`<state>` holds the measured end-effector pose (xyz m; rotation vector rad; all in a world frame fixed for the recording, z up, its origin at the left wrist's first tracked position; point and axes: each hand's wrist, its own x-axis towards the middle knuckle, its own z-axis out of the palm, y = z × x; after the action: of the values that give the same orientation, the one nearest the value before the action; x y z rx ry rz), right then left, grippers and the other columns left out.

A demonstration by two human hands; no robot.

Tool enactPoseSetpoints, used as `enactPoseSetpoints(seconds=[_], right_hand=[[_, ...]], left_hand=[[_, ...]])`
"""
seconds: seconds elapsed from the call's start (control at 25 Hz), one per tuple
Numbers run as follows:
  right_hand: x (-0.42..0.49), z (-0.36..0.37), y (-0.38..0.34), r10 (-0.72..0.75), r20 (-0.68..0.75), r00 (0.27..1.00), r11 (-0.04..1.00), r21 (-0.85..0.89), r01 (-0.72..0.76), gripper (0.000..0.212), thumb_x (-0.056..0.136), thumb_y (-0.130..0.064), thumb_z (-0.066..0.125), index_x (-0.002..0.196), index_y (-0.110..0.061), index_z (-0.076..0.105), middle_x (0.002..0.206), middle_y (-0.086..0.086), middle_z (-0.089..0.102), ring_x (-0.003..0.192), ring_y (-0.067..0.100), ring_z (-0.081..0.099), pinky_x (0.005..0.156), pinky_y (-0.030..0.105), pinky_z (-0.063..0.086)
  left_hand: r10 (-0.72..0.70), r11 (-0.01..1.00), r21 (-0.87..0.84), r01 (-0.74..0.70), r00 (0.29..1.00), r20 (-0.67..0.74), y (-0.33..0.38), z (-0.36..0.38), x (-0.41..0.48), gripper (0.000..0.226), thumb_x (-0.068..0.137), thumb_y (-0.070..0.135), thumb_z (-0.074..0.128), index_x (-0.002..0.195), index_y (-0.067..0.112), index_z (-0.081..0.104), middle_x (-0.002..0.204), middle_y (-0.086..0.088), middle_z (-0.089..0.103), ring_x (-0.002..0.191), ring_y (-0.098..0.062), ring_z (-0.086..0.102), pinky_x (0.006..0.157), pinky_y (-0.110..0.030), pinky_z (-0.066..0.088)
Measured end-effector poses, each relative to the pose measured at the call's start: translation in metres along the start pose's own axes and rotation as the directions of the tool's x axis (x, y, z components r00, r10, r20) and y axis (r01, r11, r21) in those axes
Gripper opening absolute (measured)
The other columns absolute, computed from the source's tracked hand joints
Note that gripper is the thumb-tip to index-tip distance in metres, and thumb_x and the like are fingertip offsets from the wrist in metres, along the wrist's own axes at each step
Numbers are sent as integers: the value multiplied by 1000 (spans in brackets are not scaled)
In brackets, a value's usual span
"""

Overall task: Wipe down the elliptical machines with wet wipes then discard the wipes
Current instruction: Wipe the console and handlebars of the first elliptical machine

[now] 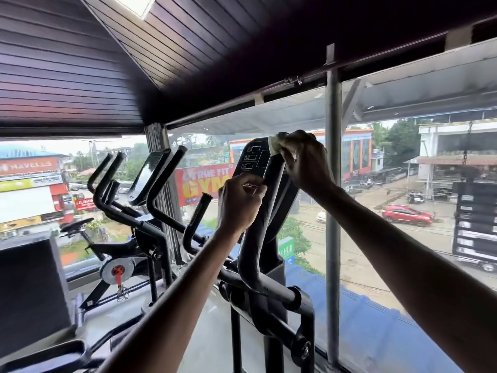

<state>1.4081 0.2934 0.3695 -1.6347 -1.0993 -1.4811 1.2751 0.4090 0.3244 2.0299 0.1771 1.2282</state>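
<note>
Head view: elliptical handlebar [255,232] upright; wipe [275,147] atop.

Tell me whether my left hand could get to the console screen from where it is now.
Probably yes. The left hand grips the handlebar just below the console, and nothing lies between them. The right hand and wipe cover only its top right corner.

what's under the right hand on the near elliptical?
A crumpled white wet wipe, pressed by the right hand onto the black elliptical console's top right corner. Most of the wipe and that corner are covered.
</note>
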Motion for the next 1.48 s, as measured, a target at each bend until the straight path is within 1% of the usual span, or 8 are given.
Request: enactPoseSetpoints(seconds=[0.08, 0.28, 0.52, 0.8, 0.96, 1.12, 1.28, 1.48], right_hand=[[9, 2, 2, 31, 12, 999, 999, -30, -31, 18, 86, -5, 68, 100, -12, 77, 87, 8, 67, 73, 25, 64, 68, 38, 55], [27, 1, 2, 9, 135, 991, 996, -90, 3, 19, 86, -5, 70, 97, -18, 79, 90, 5, 62, 76, 20, 61, 69, 32, 53], [33, -7, -4, -57, 235, 970, 989, -118, 86, 16, 84, 0, 71, 89, -13, 79, 90, 8, 63, 74, 24, 64, 66, 33, 55], [31, -12, -15, -40, 344, 938, 991, -109, 82, 13, 86, -4, 73, 95, -11, 80, 95, 7, 67, 81, 26, 68, 73, 40, 58], [24, -20, -23, -127, 556, 821, 988, -2, 154, 20, 84, -11, 79, 104, -10, 79, 96, 3, 66, 86, 20, 68, 77, 33, 57], [27, -19, -22, -95, 425, 900, 985, -91, 147, 20, 84, -8, 78, 104, -8, 79, 97, 7, 69, 86, 24, 70, 77, 37, 60], [37, -20, -25, -106, 597, 795, 989, -20, 148, 16, 84, -16, 79, 100, -12, 80, 92, 1, 68, 81, 18, 69, 75, 39, 59], [42, -13, -24, -19, 376, 926, 978, -185, 95, 13, 85, -9, 78, 97, -7, 80, 91, 9, 69, 80, 28, 70, 73, 40, 59]], left_hand=[[7, 1000, -19, -7, 1000, -10, -2, 0, -2, 10, 85, 14, 75, 93, 18, 78, 89, 4, 77, 79, -8, 69, 67, -8, 44], [-11, 992, -125, 8, 1000, -23, -16, -2, -12, 11, 85, 14, 75, 94, 18, 78, 81, 8, 73, 67, 11, 62, 63, -5, 42], [-22, 979, -204, 27, 999, 28, -34, -6, -24, 17, 87, 18, 73, 102, 24, 78, 85, 15, 73, 73, 15, 64, 67, -5, 45], [36, 957, -289, -15, 997, 69, -48, -5, -34, 28, 84, 31, 68, 111, 29, 75, 99, 16, 76, 88, 2, 71, 86, -34, 58], [28, 944, -331, 1, 996, 82, -50, -6, -35, 30, 82, 33, 66, 110, 28, 75, 98, 16, 76, 89, 0, 72, 86, -38, 59], [15, 929, -371, 17, 996, 82, -50, -5, -37, 27, 86, 21, 70, 112, 26, 75, 100, 16, 76, 87, 4, 71, 86, -35, 60], [22, 921, -390, 11, 997, 80, -54, -5, -36, 28, 88, 16, 70, 114, 26, 74, 102, 13, 76, 86, 5, 71, 84, -31, 60], [-1, 910, -414, -5, 1000, -13, -55, 0, -40, 21, 86, 16, 73, 106, 22, 76, 108, 17, 67, 89, 2, 68, 85, -32, 59]])
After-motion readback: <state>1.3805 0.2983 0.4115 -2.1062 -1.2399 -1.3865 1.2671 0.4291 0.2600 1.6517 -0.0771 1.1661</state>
